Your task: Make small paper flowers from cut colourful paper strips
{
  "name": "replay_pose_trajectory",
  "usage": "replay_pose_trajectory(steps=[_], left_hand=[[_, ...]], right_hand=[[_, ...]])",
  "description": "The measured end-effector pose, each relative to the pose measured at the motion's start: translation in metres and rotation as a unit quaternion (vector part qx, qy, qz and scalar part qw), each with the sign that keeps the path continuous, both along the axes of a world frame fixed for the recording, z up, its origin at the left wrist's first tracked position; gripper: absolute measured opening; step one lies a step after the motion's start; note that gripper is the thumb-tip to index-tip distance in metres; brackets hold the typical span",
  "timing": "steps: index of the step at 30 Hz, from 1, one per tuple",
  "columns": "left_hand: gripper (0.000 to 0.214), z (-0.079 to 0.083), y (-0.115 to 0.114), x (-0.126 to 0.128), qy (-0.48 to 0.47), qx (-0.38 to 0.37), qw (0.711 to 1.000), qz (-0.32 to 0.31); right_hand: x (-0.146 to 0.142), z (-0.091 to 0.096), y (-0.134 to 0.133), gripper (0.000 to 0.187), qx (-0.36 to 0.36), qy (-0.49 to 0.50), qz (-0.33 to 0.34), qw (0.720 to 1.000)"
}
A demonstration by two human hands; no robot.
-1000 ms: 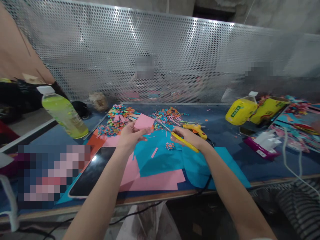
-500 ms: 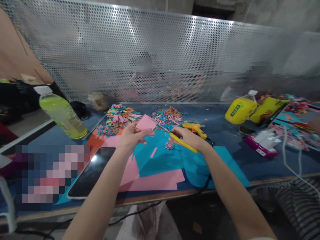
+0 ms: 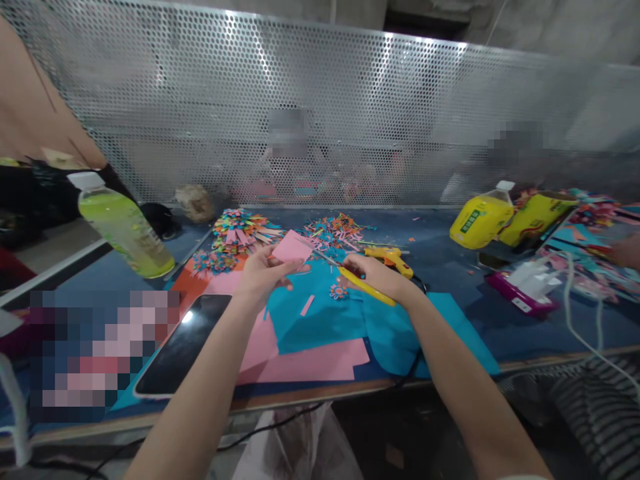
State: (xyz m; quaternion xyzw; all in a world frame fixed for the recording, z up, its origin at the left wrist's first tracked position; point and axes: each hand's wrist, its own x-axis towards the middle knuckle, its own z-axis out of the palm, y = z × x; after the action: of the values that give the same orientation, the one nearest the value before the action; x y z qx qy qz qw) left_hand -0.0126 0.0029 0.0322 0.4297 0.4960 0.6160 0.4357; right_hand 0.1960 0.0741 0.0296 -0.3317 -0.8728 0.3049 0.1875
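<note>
Between the thumb and fingers of my left hand (image 3: 265,270) is a small pink piece of paper (image 3: 294,247). My right hand (image 3: 375,275) grips a pair of yellow-handled scissors (image 3: 367,287), whose blades point left and reach the right edge of that paper. Below both hands lie blue paper sheets (image 3: 315,327) and pink sheets (image 3: 320,363). A small layered paper flower (image 3: 339,291) and a pink paper strip (image 3: 307,305) rest on the blue paper. Just beyond my right hand is a yellow glue gun (image 3: 390,259).
Paper flowers (image 3: 237,230) and loose paper snippets (image 3: 335,230) lie farther back. A tablet (image 3: 187,347) is at left, near a green drink bottle (image 3: 125,227). On the right stand a yellow bottle (image 3: 483,217) and a purple power strip (image 3: 523,297). Perforated metal (image 3: 340,93) closes the back.
Both hands keep nearly the same place, with the paper and scissors still held. At the far right edge, another person's hand has shifted slightly.
</note>
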Motion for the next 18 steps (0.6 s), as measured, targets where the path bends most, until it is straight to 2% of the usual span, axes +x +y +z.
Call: replay_pose_trajectory(steps=[18], left_hand=[[0.048,-0.0014,0.0002,-0.0006,0.002,-0.009,1.000,-0.012]], right_hand=[[0.0007,-0.0057,0.0035,0.033,-0.003,0.003,-0.008,1.000]])
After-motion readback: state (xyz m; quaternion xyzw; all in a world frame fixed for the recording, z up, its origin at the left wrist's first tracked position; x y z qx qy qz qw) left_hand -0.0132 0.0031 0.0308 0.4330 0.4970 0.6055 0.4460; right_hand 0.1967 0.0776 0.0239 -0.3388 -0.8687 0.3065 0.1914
